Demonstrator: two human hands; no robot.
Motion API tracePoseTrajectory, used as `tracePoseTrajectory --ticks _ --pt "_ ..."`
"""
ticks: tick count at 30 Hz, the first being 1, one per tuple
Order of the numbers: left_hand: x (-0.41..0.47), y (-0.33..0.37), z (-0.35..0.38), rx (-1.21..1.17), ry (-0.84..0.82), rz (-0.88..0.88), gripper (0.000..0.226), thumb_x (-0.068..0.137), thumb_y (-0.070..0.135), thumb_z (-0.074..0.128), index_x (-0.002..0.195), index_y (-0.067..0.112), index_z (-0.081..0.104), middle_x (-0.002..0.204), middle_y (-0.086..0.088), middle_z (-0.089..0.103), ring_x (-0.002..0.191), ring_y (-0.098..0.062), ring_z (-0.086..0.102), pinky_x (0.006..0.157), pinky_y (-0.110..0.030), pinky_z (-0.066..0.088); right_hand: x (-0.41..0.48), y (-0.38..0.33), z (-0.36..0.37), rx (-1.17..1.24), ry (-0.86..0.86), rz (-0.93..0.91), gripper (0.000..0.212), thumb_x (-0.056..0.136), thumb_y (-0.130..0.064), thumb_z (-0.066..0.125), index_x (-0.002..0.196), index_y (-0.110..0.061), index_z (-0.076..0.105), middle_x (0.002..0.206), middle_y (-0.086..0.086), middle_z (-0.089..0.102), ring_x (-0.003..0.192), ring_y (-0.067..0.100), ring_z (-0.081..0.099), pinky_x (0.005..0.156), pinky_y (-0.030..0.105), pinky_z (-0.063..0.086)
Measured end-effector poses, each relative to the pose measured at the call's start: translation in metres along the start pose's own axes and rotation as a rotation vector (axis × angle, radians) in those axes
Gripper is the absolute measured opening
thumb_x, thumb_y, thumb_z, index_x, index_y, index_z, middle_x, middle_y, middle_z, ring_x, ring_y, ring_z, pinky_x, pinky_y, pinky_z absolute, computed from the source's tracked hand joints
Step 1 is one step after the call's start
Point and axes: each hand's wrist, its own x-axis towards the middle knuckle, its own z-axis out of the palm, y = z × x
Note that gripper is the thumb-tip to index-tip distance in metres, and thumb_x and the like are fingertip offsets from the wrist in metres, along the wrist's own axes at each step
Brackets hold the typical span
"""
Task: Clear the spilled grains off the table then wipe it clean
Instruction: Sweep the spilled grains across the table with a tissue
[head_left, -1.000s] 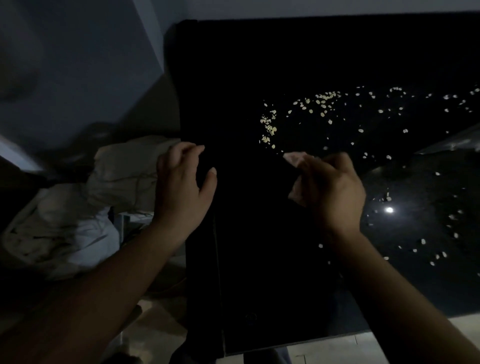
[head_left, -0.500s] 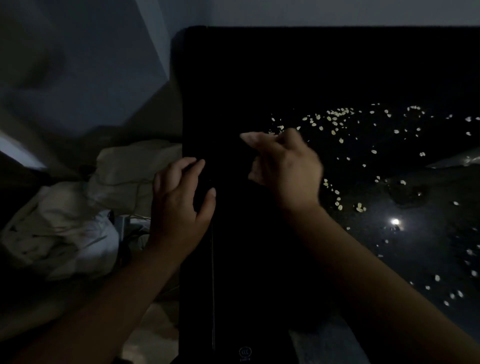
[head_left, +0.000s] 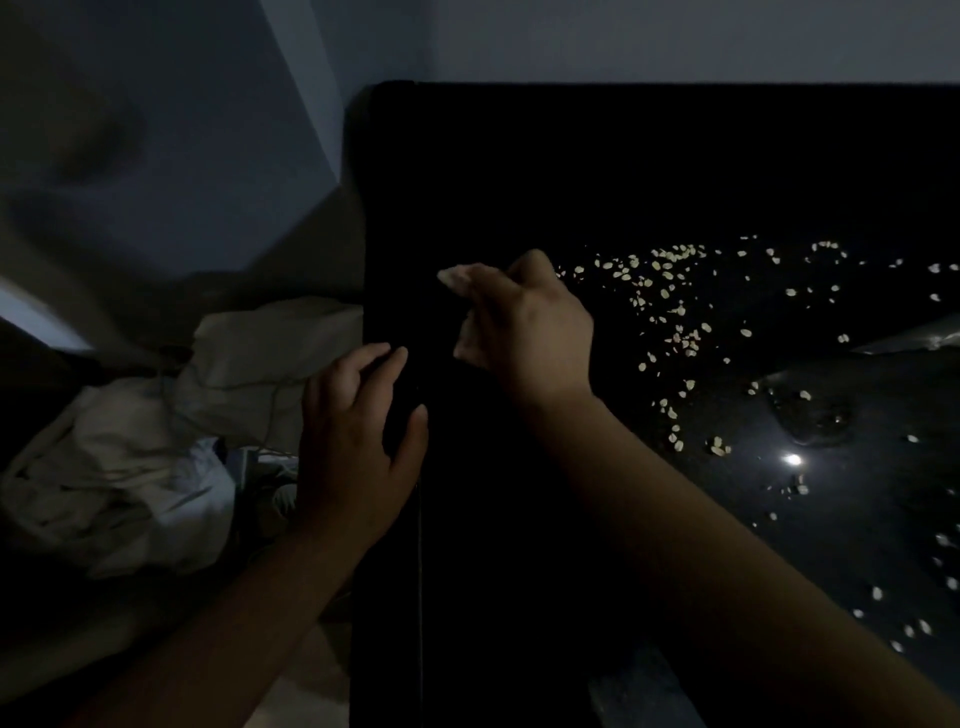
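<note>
Right grip (head_left: 524, 325) curls around a pale wad (head_left: 457, 276) over the table (head_left: 519, 182); left grip (head_left: 358, 441) rests loose-fingered at its edge.

Pale oval grains (head_left: 670, 291) lie scattered over the glossy black bench (head_left: 519, 166), thickest in a band right of its middle and sparser toward the right edge. The right hand (head_left: 530, 327) pinches a small pale wad (head_left: 456, 275) near the left edge.

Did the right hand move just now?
Yes. The right hand slid left, toward the left edge of the table, closer to the left hand. The grains now all lie to its right.
</note>
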Motion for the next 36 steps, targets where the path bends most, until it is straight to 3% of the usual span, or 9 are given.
tracePoseTrajectory --ticks 2,5,11,18,23,27,31,33,36 --pt "0.000 0.000 0.000 -0.014 0.006 0.005 0.051 0.089 0.036 0.046 0.132 0.008 0.053 0.133 -0.010 0.047 0.119 -0.030 0.043 0.103 -0.011 0.016 0.011 0.018 -0.003 0.012 0.022 0.052 0.035 0.075 -0.030 0.075 0.110 -0.032 0.072 0.091 0.002 0.057 0.067 0.002 0.048 0.056 0.000 0.032" --pt "-0.001 0.000 0.002 -0.067 0.027 0.003 0.051 0.090 0.035 0.046 0.131 0.007 0.053 0.133 -0.011 0.047 0.119 -0.031 0.044 0.104 -0.012 0.018 0.020 0.057 -0.030 0.016 0.069 0.227 0.031 0.089 -0.026 0.056 0.116 -0.038 0.066 0.106 0.004 0.055 0.073 0.003 0.042 0.060 -0.005 0.029" --pt "-0.001 0.000 0.003 -0.074 0.042 0.007 0.051 0.089 0.035 0.047 0.131 0.007 0.054 0.133 -0.010 0.047 0.118 -0.030 0.042 0.103 -0.012 0.020 0.003 0.087 -0.081 -0.104 0.275 0.376 0.030 0.093 -0.054 0.051 0.116 -0.042 0.066 0.092 -0.012 0.048 0.079 0.009 0.057 0.068 0.023 0.042" --pt "-0.002 -0.002 0.001 -0.014 0.009 0.031 0.050 0.090 0.035 0.046 0.132 0.009 0.052 0.134 -0.009 0.046 0.118 -0.031 0.041 0.100 -0.020 0.025 -0.108 -0.005 -0.081 0.148 0.202 0.204 0.024 0.093 -0.034 0.063 0.117 -0.039 0.067 0.083 -0.011 0.045 0.065 0.001 0.056 0.055 0.011 0.045" --pt "-0.002 -0.001 -0.004 0.035 -0.036 0.045 0.052 0.091 0.038 0.043 0.133 0.010 0.051 0.133 -0.008 0.045 0.119 -0.029 0.039 0.097 -0.035 0.036 -0.097 -0.031 -0.042 0.061 0.151 0.164 0.027 0.093 -0.039 0.057 0.119 -0.037 0.065 0.092 -0.006 0.053 0.070 0.009 0.056 0.059 0.030 0.052" --pt "-0.002 -0.005 -0.002 0.045 -0.048 0.045 0.049 0.091 0.034 0.047 0.134 0.010 0.050 0.136 -0.009 0.043 0.120 -0.031 0.038 0.097 -0.034 0.033 -0.070 -0.010 -0.018 0.085 0.013 0.146 0.033 0.082 -0.027 0.071 0.115 -0.033 0.069 0.097 0.003 0.059 0.073 0.009 0.059 0.060 0.015 0.042" --pt "-0.002 -0.006 -0.003 0.003 -0.069 0.054 0.051 0.092 0.037 0.045 0.134 0.009 0.050 0.135 -0.010 0.044 0.118 -0.032 0.038 0.097 -0.035 0.033 -0.069 0.027 -0.039 -0.052 0.093 0.245 0.029 0.088 -0.026 0.063 0.114 -0.036 0.069 0.089 -0.012 0.049 0.069 0.006 0.049 0.057 0.010 0.033" --pt "-0.001 -0.005 -0.005 -0.002 -0.087 0.057 0.052 0.092 0.038 0.043 0.134 0.008 0.050 0.136 -0.011 0.043 0.119 -0.034 0.038 0.098 -0.038 0.034 -0.070 0.051 -0.056 -0.005 0.181 0.318 0.026 0.091 -0.023 0.062 0.115 -0.021 0.070 0.078 -0.017 0.050 0.063 -0.004 0.053 0.055 0.004 0.040" --pt "-0.002 0.003 -0.011 0.039 -0.137 0.057 0.048 0.094 0.030 0.051 0.135 0.006 0.046 0.141 -0.011 0.040 0.123 -0.034 0.035 0.101 -0.044 0.036 -0.081 0.046 -0.086 -0.115 0.316 0.321 0.026 0.092 -0.041 0.060 0.116 -0.033 0.068 0.083 -0.016 0.048 0.061 -0.002 0.055 0.057 0.017 0.050"
